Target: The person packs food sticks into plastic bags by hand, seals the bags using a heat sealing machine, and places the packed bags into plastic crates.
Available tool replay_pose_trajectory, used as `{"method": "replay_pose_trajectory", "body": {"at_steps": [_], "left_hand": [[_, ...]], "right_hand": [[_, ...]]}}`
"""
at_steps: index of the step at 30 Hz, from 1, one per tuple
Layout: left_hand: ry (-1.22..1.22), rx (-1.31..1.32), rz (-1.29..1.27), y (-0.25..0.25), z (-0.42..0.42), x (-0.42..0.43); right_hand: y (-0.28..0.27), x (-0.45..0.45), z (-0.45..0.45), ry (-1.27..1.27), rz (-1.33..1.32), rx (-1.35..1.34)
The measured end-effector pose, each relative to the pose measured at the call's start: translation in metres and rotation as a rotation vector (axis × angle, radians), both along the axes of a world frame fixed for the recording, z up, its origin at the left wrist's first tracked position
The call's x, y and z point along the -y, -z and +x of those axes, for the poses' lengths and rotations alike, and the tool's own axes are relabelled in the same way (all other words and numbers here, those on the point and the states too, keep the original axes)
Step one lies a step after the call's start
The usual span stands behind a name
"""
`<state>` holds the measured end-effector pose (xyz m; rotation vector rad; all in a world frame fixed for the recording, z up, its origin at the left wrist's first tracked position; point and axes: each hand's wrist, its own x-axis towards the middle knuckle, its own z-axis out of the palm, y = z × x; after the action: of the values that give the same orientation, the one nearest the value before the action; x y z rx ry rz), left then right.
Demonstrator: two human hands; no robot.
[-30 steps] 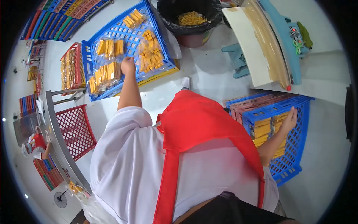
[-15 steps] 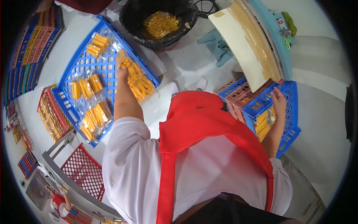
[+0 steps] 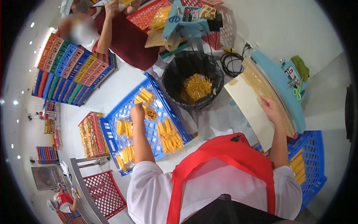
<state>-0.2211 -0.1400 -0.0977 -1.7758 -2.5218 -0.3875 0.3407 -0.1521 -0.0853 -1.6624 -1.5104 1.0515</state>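
My left hand is over the blue crate, its fingers curled at the edge of a clear packet of yellow sticks. The hand itself partly hides the grip. Around it in the crate lie similar packets: one further off, a larger group to the right, and others to the left. Fingers extended, my right hand is at the white board in front of the light-blue machine. Nothing shows in that hand.
A black-lined bin with yellow scraps stands beyond the crate. Below my right arm is another blue crate with yellow sticks. Another person works at a second machine. Stacked crates and a metal table are leftward.
The view has swung, bringing the other person and second machine in. My right hand has gone from beside the right-hand crate up to the white board. My left hand stays over the blue crate.
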Motion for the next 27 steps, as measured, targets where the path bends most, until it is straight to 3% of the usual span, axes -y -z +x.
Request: {"method": "replay_pose_trajectory", "body": {"at_steps": [6,10,12,14,15,17,21,23,25,27], "left_hand": [[0.293,0.051,0.113,-0.124,0.104,-0.020],[0.488,0.297,0.065,-0.184,0.183,-0.021],[0.570,0.378,0.018,-0.198,0.214,-0.022],[0.697,0.492,-0.075,-0.204,0.240,-0.026],[0.710,0.484,-0.079,-0.207,0.251,-0.028],[0.841,0.617,-0.138,-0.210,0.268,-0.029],[0.951,0.836,-0.215,-0.210,0.276,-0.039],[0.946,0.839,-0.283,-0.221,0.282,-0.040],[1.173,0.871,-0.263,-0.219,0.279,-0.048],[1.174,0.916,-0.305,-0.224,0.277,-0.062]], "right_hand": [[-0.008,-0.070,-0.046,-0.319,0.089,-0.311],[-0.009,-0.091,-0.073,-0.250,-0.162,-0.596],[0.000,-0.092,-0.078,-0.171,-0.247,-0.741],[0.012,-0.090,-0.080,-0.353,-0.554,-1.067],[0.013,-0.084,-0.078,-0.345,-0.544,-1.076],[0.015,-0.068,-0.072,-0.630,-0.652,-1.302],[0.032,-0.046,-0.071,-0.668,-0.646,-1.417],[0.040,-0.042,-0.082,-0.586,-0.693,-1.624],[0.032,-0.030,-0.089,-0.543,-0.704,-1.677],[0.038,-0.036,-0.096,-0.760,-0.690,-1.738]]}}
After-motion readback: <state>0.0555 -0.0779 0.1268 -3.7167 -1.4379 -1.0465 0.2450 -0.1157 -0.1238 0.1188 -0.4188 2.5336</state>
